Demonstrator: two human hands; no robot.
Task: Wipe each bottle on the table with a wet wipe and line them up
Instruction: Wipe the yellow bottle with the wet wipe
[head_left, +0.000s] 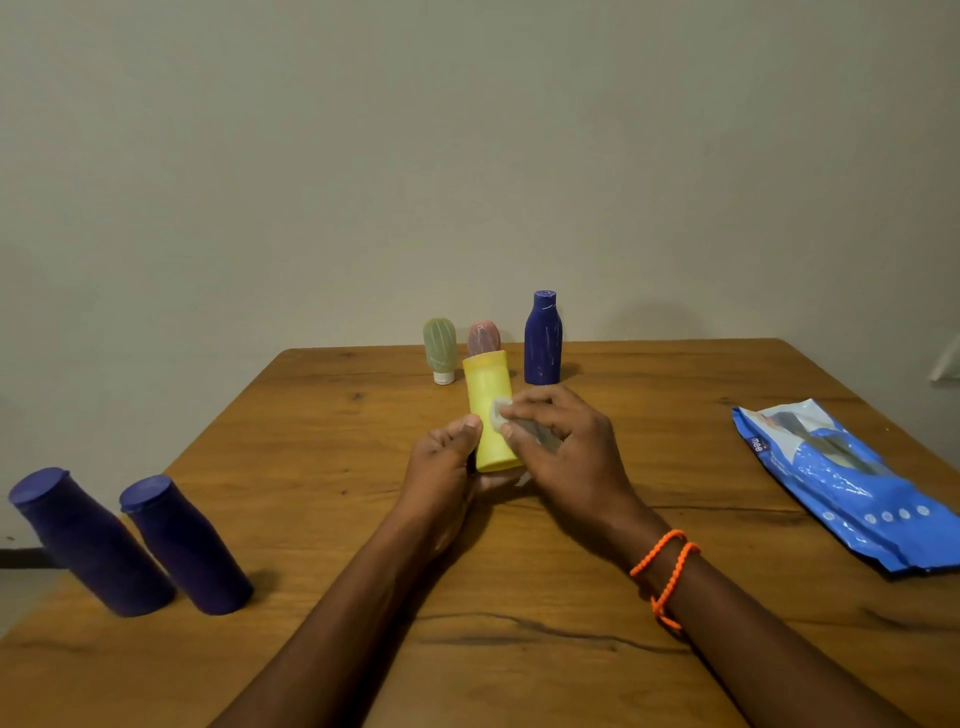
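My left hand (447, 467) grips the lower end of a yellow bottle (488, 395), held tilted above the middle of the wooden table (311, 467). My right hand (561, 441) presses a crumpled wet wipe (501, 413) against the bottle's right side. At the far edge stand a green tube (440, 349) on its white cap, a pink tube (483, 336) partly hidden behind the yellow bottle, and a dark blue bottle (543, 340). Two dark purple bottles (88, 540) (184, 543) stand side by side at the near left.
A blue pack of wet wipes (841, 488) lies flat at the right side of the table. A plain wall rises just behind the table's far edge. The table's left edge drops off close to the purple bottles.
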